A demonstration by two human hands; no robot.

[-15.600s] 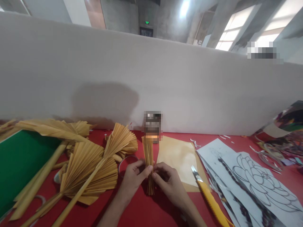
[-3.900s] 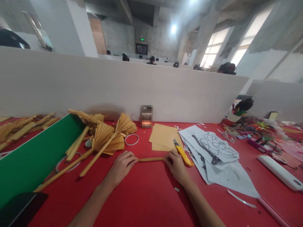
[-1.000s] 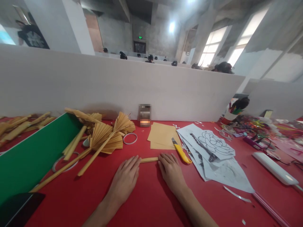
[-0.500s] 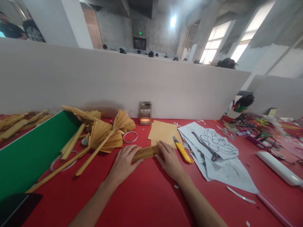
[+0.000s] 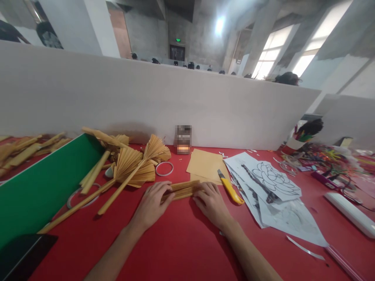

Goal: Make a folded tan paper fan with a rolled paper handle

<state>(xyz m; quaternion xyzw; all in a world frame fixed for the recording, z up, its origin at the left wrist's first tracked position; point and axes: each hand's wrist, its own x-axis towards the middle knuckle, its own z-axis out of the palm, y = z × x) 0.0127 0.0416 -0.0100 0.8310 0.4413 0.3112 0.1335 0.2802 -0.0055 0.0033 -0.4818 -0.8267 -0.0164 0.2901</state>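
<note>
A strip of pleated tan paper (image 5: pixel 184 189) lies crosswise over the red table between my hands. My left hand (image 5: pixel 155 201) grips its left end, with fingers behind and thumb in front. At the right end my right hand (image 5: pixel 211 201) pinches the paper with curled fingers. The folds are spread a little, with a gap showing along the strip. Behind it lie flat tan sheets (image 5: pixel 205 164), and a yellow utility knife (image 5: pixel 231 189) rests just right of my right hand.
Pleated paper fans (image 5: pixel 129 168) with rolled stems and a tape ring (image 5: pixel 164 168) lie left, beside a green panel (image 5: pixel 52 187). Drawings on white paper (image 5: pixel 275 183), a white case (image 5: pixel 350 212) and a pen cup (image 5: pixel 293 143) are right. A white partition (image 5: pixel 164 101) stands behind.
The pleated strip has opened slightly between my hands, and my right fingers have curled more around its end. The whole view has shifted slightly, so the table items appear further right.
</note>
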